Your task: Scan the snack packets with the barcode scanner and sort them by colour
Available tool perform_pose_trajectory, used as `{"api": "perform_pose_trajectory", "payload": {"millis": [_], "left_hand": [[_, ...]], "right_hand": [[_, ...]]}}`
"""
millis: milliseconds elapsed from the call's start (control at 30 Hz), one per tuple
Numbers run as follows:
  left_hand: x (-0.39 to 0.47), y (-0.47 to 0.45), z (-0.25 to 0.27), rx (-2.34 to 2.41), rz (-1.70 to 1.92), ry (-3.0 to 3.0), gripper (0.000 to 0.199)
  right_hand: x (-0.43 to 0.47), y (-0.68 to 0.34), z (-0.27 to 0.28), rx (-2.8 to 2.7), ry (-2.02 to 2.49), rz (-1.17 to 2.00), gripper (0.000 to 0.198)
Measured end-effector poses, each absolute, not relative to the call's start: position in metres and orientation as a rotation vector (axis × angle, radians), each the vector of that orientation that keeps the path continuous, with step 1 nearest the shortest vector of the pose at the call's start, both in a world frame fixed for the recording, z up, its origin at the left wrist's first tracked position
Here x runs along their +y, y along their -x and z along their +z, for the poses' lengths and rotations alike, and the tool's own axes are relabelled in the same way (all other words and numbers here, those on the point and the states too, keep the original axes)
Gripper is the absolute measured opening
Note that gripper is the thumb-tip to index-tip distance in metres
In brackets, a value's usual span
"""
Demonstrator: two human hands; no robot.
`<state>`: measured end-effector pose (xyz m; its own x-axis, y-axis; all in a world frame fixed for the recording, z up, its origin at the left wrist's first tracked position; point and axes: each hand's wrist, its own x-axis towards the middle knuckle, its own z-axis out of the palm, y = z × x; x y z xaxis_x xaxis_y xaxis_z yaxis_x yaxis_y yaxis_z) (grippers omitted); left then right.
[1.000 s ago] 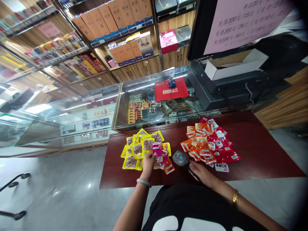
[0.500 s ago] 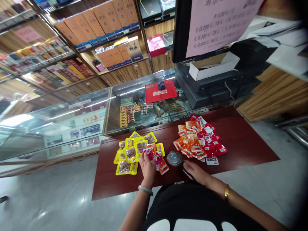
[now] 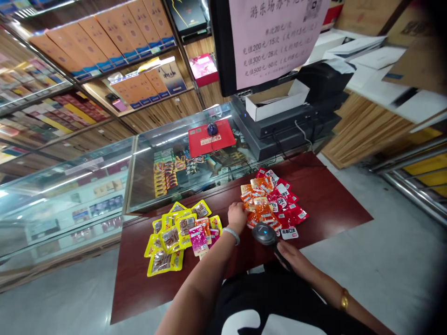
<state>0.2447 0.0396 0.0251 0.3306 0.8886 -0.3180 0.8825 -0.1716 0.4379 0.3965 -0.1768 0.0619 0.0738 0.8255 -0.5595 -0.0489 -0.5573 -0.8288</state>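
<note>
My left hand (image 3: 237,217), a pale bracelet on its wrist, is at the left edge of a pile of orange snack packets (image 3: 261,207). Its fingers are curled against a packet there, their tips partly hidden. In my right hand (image 3: 289,253) is the handle of a dark handheld barcode scanner (image 3: 264,233), its head just in front of the orange pile. Red snack packets (image 3: 288,214) lie beside and partly under the orange ones. To the left are yellow snack packets (image 3: 170,238), with a magenta packet (image 3: 199,239) and an orange one on top.
The packets rest on a dark red tabletop (image 3: 139,298). Behind it stands a glass display counter (image 3: 139,190) with a red mouse pad (image 3: 225,139) and a mouse. A monitor (image 3: 223,56) with a pink paper sheet stands above a white open box (image 3: 275,104). Stocked shelves line the back.
My left hand has left the magenta packet on the yellow pile and moved right to the orange packets. My right hand keeps the scanner. The camera view has shifted to the right.
</note>
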Motion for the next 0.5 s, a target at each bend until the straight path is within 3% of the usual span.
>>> {"api": "perform_pose_trajectory", "payload": {"millis": [233, 433, 500], "left_hand": [[0.053, -0.286, 0.024, 1.562, -0.072, -1.817, 0.029], [0.054, -0.292, 0.005, 1.447, 0.295, -1.073, 0.016], [0.054, -0.285, 0.006, 1.441, 0.356, -1.012, 0.020]], "right_hand": [[-0.180, -0.413, 0.052, -0.728, 1.602, 1.582, 0.067], [-0.180, -0.420, 0.048, -0.726, 1.536, 1.545, 0.065], [-0.178, -0.421, 0.049, -0.725, 1.537, 1.541, 0.065]]}}
